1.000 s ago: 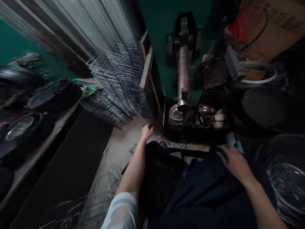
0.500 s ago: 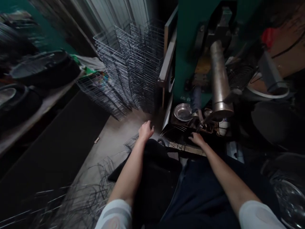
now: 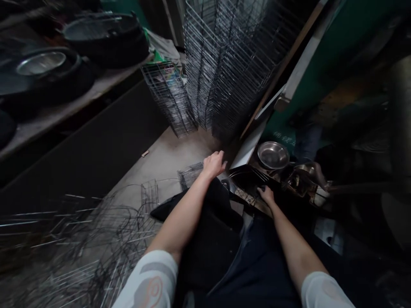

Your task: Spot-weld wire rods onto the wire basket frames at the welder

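Because a dark wire rack lies just ahead of your right hand, that hand is the nearer one, its fingers curled down at the rack's edge, though you cannot tell whether they grip it; as far as the shadow shows, the rack's long axis runs away from you toward a steel bowl. Your left hand is empty, fingers spread wide; a small wire-mesh basket lies just to its left on the concrete floor, near the foot of a tall stack of wire baskets.
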`<state>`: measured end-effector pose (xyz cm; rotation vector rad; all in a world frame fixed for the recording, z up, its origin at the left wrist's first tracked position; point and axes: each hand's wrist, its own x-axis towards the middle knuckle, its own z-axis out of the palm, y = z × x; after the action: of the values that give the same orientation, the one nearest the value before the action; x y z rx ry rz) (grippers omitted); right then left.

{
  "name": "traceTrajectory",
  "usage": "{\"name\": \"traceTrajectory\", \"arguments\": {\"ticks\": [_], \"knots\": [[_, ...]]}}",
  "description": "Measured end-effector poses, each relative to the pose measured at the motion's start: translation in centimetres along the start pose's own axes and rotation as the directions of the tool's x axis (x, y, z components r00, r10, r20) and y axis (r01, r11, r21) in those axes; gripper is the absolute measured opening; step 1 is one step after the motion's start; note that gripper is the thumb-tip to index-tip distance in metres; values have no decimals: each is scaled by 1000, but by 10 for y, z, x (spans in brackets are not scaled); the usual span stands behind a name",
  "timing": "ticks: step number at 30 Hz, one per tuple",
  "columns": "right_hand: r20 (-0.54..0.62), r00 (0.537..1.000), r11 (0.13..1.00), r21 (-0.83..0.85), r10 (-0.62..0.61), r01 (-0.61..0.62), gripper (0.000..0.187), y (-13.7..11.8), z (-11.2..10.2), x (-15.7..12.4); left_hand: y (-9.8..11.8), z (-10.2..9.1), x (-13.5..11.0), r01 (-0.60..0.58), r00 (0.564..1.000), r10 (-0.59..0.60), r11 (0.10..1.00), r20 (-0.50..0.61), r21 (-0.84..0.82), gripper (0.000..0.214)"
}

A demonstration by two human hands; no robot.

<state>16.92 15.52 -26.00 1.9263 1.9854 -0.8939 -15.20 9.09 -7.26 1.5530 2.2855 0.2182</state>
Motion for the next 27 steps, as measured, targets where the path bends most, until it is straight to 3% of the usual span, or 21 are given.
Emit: {"name": "traceTrajectory", "arguments": {"ticks": [4, 8, 12, 15, 17, 19, 22, 26, 27], "knots": [[-60, 997, 999, 11, -40, 41, 36, 13, -30, -24, -8, 0, 4, 6, 1000, -6, 1000, -15, -18, 39], [-112, 991, 997, 19, -77, 80, 27, 29, -74, -70, -12, 1, 6, 18, 999, -20, 998, -42, -57, 39], [-195, 978, 994, 60, -73, 86, 27, 52, -108, -149, -16, 0, 5, 14, 999, -20, 993, -48, -117, 39], [-307, 950, 941, 302, -57, 154, 37, 70, -116, -226, -20, -5, 2, -3, 999, -4, 985, -42, -171, 41], [-370, 929, 767, 603, 23, 221, 48, 79, -112, -276, -18, -11, -5, -52, 998, 44, 975, -41, -214, 40], [-338, 931, 472, 849, 140, 238, 53, 85, -103, -320, -10, -18, -20, -150, 989, 143, 953, -47, -264, 38], [-207, 959, 81, 978, 195, 195, 47, 90, -90, -362, 19, -20, -66, -348, 936, 345, 872, -72, -345, 39], [-115, 981, -174, 974, 158, 142, 36, 90, -82, -378, 65, -2, -163, -572, 804, 579, 687, -138, -449, 46], [-113, 984, -207, 968, 136, 140, 36, 87, -81, -378, 74, 3, -187, -616, 752, 628, 562, -201, -552, 47]]}}
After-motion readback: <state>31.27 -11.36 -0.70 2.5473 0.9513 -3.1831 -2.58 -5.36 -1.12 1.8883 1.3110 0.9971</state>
